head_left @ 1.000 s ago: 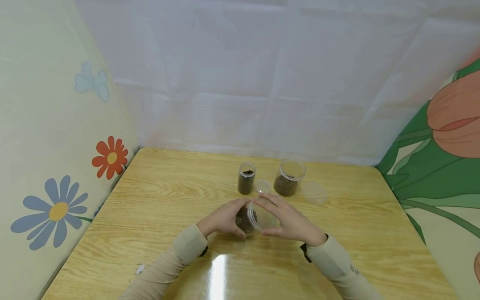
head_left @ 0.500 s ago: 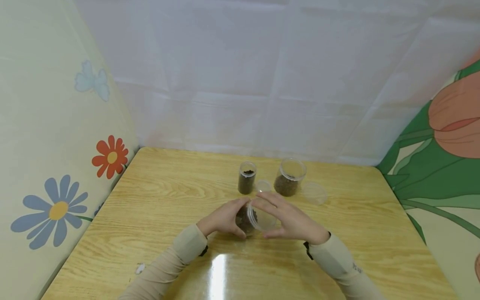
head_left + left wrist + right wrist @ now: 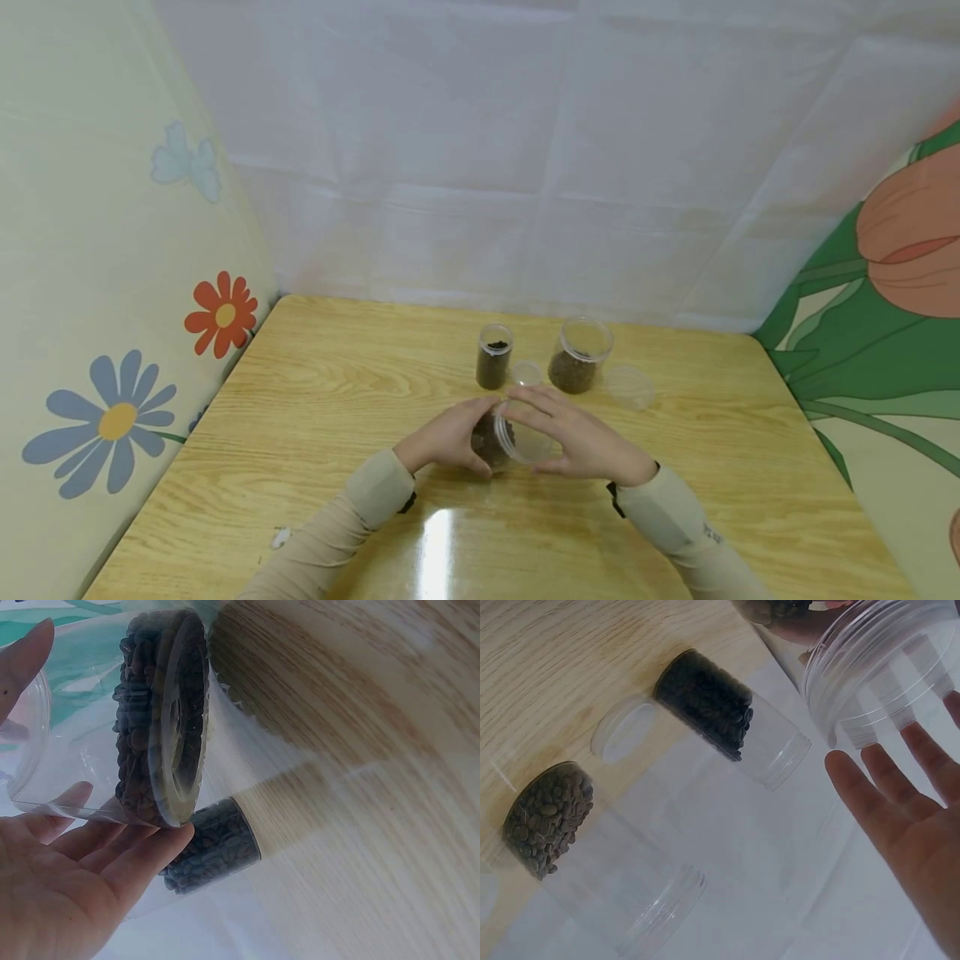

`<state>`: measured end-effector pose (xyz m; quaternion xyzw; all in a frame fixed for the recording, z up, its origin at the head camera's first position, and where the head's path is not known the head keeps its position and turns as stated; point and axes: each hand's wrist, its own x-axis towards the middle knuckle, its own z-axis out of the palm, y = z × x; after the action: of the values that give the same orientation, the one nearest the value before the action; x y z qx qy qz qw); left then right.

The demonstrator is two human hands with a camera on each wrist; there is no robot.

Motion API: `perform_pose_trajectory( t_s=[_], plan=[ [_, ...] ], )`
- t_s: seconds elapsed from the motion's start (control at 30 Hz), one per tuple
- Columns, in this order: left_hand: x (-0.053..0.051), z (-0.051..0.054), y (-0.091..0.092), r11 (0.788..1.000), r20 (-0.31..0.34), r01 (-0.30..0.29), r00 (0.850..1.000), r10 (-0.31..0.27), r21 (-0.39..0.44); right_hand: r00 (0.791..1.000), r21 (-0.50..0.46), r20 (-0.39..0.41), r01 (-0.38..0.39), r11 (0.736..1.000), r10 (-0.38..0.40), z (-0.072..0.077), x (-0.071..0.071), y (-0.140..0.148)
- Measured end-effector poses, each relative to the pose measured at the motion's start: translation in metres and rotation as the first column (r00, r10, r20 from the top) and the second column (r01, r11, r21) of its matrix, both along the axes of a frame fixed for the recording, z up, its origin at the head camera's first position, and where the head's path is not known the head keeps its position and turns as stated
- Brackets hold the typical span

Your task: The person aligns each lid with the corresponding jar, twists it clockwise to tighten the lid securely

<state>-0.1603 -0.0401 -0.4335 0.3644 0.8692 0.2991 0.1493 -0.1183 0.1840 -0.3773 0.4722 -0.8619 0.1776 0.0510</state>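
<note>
In the head view, my left hand (image 3: 450, 435) holds a clear jar (image 3: 489, 442) part filled with dark beans, apparently coffee beans. The jar leans with its mouth to the right; whether its base touches the table I cannot tell. Left wrist view: the jar (image 3: 82, 720) lies between thumb and fingers, its beans gathered at the base. Over its mouth is a clear lid (image 3: 885, 682), which my right hand (image 3: 581, 437) spans with fingertips at the rim. Its thumb is hidden in the right wrist view but shows at the lid's near edge from above.
Behind the hands stand a narrow uncovered jar (image 3: 492, 367) of dark beans and a wider uncovered jar (image 3: 574, 372) of brown beans. A small clear lid (image 3: 527, 372) and a larger clear lid (image 3: 630, 387) lie beside them on the wooden table (image 3: 360, 358).
My right hand has shifted slightly to the right, its thumb sliding along the lid's near edge. My left hand and the jar have stayed in place.
</note>
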Motion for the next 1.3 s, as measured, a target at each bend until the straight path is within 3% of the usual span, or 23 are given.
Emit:
perform_pose_trajectory(
  t_s=[0.27, 0.67, 1.3],
  plan=[
    [0.0006, 0.0009, -0.0006, 1.000, 0.007, 0.003, 1.000, -0.003, 0.002, 1.000, -0.010, -0.003, 0.008, 1.000, -0.008, -0.0005, -0.0004, -0.0009],
    [0.0007, 0.0004, -0.0016, 1.000, 0.001, -0.004, 1.000, 0.004, -0.001, 0.991, -0.012, 0.016, 0.131, 0.991, -0.131, -0.0015, 0.0042, -0.0053],
    [-0.0004, 0.0010, -0.0013, 1.000, 0.018, -0.001, 1.000, 0.001, -0.013, 0.995, -0.021, -0.012, 0.102, 0.995, -0.102, 0.0022, 0.0008, -0.0018]
  ],
)
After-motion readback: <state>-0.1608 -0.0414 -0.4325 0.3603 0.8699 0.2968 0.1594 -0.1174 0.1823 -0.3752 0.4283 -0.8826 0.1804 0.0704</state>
